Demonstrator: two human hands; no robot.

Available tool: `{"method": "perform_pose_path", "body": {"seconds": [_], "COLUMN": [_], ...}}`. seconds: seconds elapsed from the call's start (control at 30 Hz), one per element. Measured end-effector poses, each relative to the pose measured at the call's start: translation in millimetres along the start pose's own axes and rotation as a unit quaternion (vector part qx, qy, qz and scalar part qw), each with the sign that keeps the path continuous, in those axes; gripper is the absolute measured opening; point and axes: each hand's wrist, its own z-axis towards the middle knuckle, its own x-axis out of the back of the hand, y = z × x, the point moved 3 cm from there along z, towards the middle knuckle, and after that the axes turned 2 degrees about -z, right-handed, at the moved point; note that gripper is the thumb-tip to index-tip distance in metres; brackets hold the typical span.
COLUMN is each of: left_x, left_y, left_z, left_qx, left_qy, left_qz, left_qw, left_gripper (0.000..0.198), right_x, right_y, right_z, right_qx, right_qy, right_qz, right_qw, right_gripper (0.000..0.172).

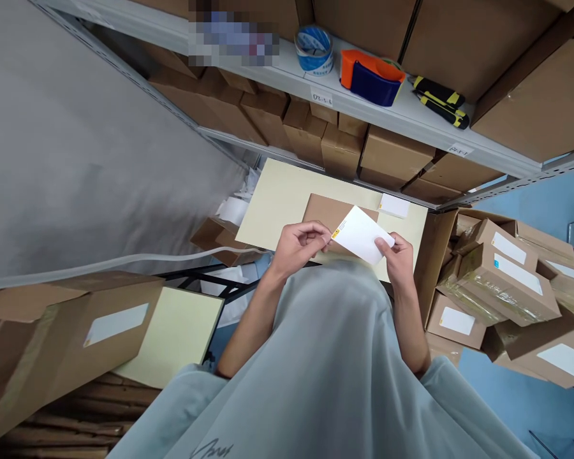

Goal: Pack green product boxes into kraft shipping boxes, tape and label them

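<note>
- In the head view, a white rectangular paper label with a small yellow mark (366,233) is held tilted at the centre, above the near part of a pale yellow tabletop (273,194).
- The person's right hand (396,256) pinches the label's right end, thumb on top and fingers beneath.
- The left hand (302,247) has thumb and fingertips drawn together, pinching at the yellow-marked left corner; the other fingers are curled.
- Under the label, a flat brown cardboard box (323,211) lies on the tabletop, partly hidden by the label and the left hand.
- Beyond the box, to the far right of the tabletop, lies a small white paper piece with a yellow mark (395,206).
- On the far grey metal shelf (287,64) sit, from left to right, a blue-and-white tape roll (314,52), an orange-and-navy plastic tape dispenser (372,78) and two black-and-yellow utility knives (441,102).
- To the right, a large brown carton (436,245) is heaped with taped brown boxes bearing white labels (509,280).
- To the near left stands a large brown cardboard box with a white label (76,338).
</note>
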Motion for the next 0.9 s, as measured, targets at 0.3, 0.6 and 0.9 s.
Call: {"method": "perform_pose_path", "body": {"seconds": [0.3,0.6,0.9], "left_x": [-3.4,-17.0,-22.6], "left_y": [5,-10,-13], "left_z": [-11,-14,-16], "left_qx": [0.029,0.016,-0.03], "left_qy": [0.005,-0.015,-0.025], "left_qz": [-0.002,0.026,0.109], "left_qw": [1.0,0.999,0.993], "left_gripper": [0.028,0.027,0.021], "right_x": [-8,-36,-47], "right_y": [12,-13,-33], "right_z": [5,-8,-30], "right_qx": [-0.013,0.165,0.158], "right_qy": [-0.032,-0.039,-0.073], "right_qz": [0.0,-0.132,-0.1], "right_qw": [0.999,0.977,0.98], "right_gripper": [0.059,0.023,0.018]}}
